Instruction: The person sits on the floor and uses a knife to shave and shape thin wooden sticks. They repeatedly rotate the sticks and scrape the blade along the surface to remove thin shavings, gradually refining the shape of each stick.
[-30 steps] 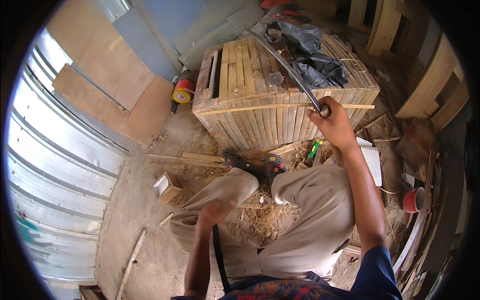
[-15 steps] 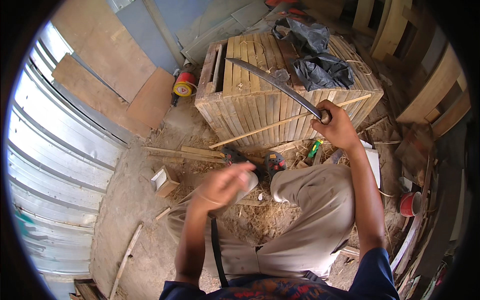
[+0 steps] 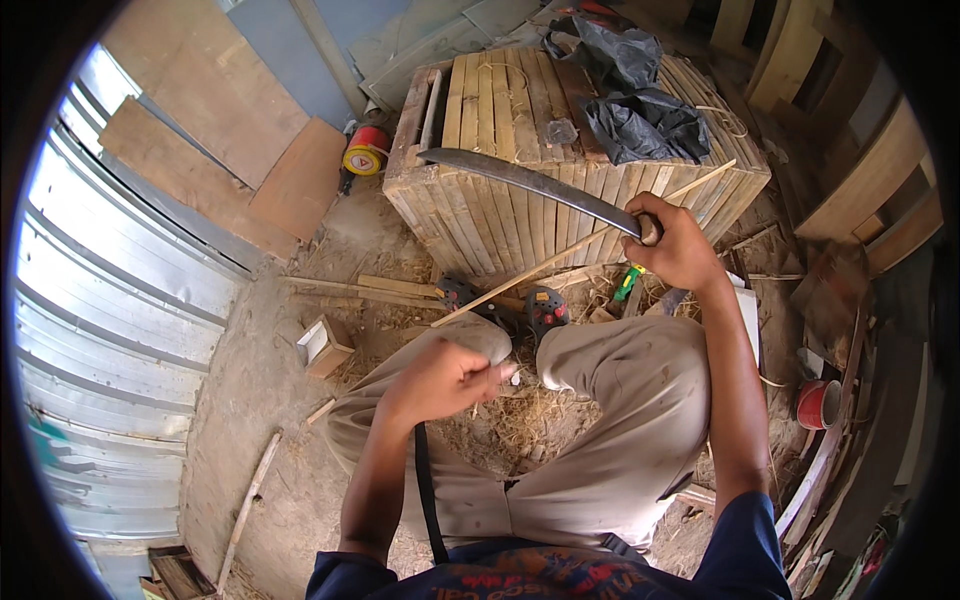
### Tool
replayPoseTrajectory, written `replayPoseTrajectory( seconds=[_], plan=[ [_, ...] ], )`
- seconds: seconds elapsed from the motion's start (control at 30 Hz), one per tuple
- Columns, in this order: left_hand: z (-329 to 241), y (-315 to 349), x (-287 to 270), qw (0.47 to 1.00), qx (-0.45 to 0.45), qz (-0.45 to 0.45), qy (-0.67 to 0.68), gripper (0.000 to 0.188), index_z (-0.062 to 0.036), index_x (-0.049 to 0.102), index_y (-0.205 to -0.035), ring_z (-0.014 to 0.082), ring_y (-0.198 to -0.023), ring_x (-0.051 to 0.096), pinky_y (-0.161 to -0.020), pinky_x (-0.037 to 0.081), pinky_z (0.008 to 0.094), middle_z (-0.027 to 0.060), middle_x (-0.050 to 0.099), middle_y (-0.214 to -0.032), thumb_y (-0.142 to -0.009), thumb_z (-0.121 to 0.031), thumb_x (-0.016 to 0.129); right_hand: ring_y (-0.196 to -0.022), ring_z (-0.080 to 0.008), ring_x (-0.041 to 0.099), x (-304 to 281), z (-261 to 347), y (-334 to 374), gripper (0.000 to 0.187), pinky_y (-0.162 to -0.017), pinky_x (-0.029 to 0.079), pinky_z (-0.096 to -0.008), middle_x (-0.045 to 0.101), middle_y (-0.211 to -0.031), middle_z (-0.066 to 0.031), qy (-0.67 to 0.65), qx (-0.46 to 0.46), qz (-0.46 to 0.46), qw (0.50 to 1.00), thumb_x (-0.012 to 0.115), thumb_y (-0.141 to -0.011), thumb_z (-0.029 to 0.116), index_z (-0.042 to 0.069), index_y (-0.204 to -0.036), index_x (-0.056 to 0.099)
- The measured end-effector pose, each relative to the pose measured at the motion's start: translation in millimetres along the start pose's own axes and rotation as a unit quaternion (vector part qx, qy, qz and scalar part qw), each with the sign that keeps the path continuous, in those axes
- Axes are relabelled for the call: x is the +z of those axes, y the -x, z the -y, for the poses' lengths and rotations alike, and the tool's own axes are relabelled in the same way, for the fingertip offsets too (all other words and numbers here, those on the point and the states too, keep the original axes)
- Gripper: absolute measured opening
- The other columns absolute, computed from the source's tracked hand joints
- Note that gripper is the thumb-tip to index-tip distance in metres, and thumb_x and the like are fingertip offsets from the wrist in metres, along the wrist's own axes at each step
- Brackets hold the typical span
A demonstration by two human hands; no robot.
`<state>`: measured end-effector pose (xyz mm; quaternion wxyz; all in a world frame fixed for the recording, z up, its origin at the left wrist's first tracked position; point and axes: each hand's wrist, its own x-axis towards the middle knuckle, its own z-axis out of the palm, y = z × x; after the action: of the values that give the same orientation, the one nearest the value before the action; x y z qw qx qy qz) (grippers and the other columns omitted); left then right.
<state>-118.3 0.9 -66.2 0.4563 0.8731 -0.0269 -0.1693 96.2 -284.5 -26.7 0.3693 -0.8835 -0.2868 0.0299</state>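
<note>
My right hand is closed round the handle of a machete. Its long, dark, curved blade points left across the front of a slatted wooden crate. A thin wooden strip slants behind the blade and the right hand, its lower end near my left knee; whether the right fingers also grip it I cannot tell. Above my left thigh, my left hand has its fingers curled in and thumb sticking out, with nothing visible in it.
Black plastic bags lie on the crate. A green-handled tool rests by its base. Around me are a small wooden box, a red-and-yellow container, a red can, loose sticks and shavings. Corrugated metal stands left.
The machete's tip has swung down and left. My left fingers have curled in from being stretched out. The wooden strip now slants more steeply, its lower end nearer to me.
</note>
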Motion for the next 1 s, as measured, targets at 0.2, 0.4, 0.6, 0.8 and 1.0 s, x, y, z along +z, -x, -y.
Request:
replayPoseTrajectory(
  seconds=[0.2, 0.4, 0.6, 0.8, 1.0],
  plan=[
    [6, -53, 13, 0.888, 0.234, -0.391, -0.060, 0.032, -0.0006, 0.067, -0.109, 0.0176, -0.067, 0.068, -0.061, 0.051, 0.0311, 0.0130, 0.073, -0.089, -0.103, -0.030, 0.054, -0.061, -0.0148, 0.049, 2, 0, 2, 0.030, -0.058, 0.042, -0.0316, 0.055, -0.068, -0.0081, -0.085, -0.046, 0.067, 0.993, 0.072, -0.074, 0.007, 0.004, -0.102, 0.063],
    [28, -51, 59, 0.943, -0.015, -0.061, 0.328, 0.049, -0.0019, 0.063, -0.098, 0.0050, -0.049, 0.037, -0.046, 0.031, 0.0223, -0.0031, 0.048, -0.064, -0.106, -0.045, 0.040, -0.066, -0.0247, 0.058, 3, 7, -1, 0.047, -0.067, 0.049, -0.0380, 0.062, -0.076, -0.0116, -0.045, -0.073, -0.020, 0.996, 0.074, -0.075, 0.010, 0.011, -0.120, 0.061],
    [20, -64, 81, 0.827, -0.045, -0.172, 0.533, 0.046, -0.0064, 0.056, -0.084, 0.0050, -0.050, 0.032, -0.046, 0.027, 0.0241, -0.0049, 0.039, -0.064, -0.104, -0.047, 0.047, -0.074, -0.0260, 0.067, 25, -11, 7, 0.046, -0.071, 0.051, -0.0344, 0.065, -0.079, -0.0167, 0.033, 0.011, -0.113, 0.993, 0.075, -0.081, 0.017, 0.005, -0.123, 0.059],
    [-1, -87, 76, 0.826, -0.086, -0.212, 0.516, 0.040, -0.0092, 0.059, -0.088, 0.0064, -0.054, 0.039, -0.048, 0.031, 0.0243, -0.0051, 0.044, -0.068, -0.102, -0.046, 0.052, -0.067, -0.0359, 0.069, 65, -44, 39, 0.031, -0.066, 0.056, -0.0449, 0.068, -0.072, -0.0196, 0.123, -0.049, 0.001, 0.991, 0.076, -0.069, 0.019, 0.004, -0.094, 0.066],
    [2, -94, 76, 0.915, 0.017, -0.257, 0.311, 0.034, -0.0001, 0.062, -0.095, 0.0142, -0.066, 0.049, -0.060, 0.040, 0.0308, 0.0041, 0.056, -0.074, -0.104, -0.031, 0.049, -0.074, -0.0429, 0.064, 72, -38, 57, 0.027, -0.066, 0.052, -0.0483, 0.066, -0.077, -0.0203, 0.141, -0.038, 0.055, 0.988, 0.072, -0.068, 0.013, 0.006, -0.093, 0.063]
  ],
)
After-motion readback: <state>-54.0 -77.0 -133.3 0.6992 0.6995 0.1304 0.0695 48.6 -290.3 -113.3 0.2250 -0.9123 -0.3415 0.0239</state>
